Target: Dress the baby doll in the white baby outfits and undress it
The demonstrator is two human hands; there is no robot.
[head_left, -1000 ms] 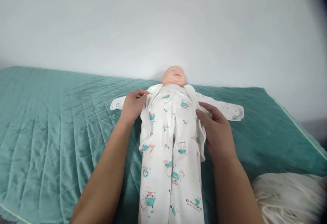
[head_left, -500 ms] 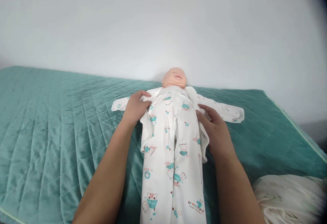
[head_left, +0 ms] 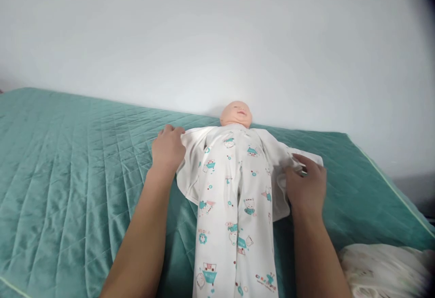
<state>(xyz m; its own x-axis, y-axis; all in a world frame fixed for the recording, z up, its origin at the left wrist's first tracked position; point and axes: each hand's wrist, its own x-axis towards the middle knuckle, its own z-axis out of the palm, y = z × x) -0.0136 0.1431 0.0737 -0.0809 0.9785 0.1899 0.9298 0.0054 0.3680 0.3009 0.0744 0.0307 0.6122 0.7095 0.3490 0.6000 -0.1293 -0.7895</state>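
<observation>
A baby doll lies on its back with its head toward the wall. White printed baby trousers are spread over its body and run down toward me. Beneath them lies a white baby shirt, its front panels drawn out to both sides. My left hand is closed on the shirt's left side near the sleeve, fingertips partly hidden. On the other side, my right hand pinches the shirt's right panel by the sleeve. The doll's arms and legs are hidden by cloth.
A green quilted cover spreads under everything, with a pale piped edge on the right. Bunched white cloth lies at the lower right. A white wall rises right behind the doll's head.
Both hands have moved outward, pulling the shirt's panels away from the trousers so they spread wider. The left sleeve end is now covered by my hand. The view has tipped slightly.
</observation>
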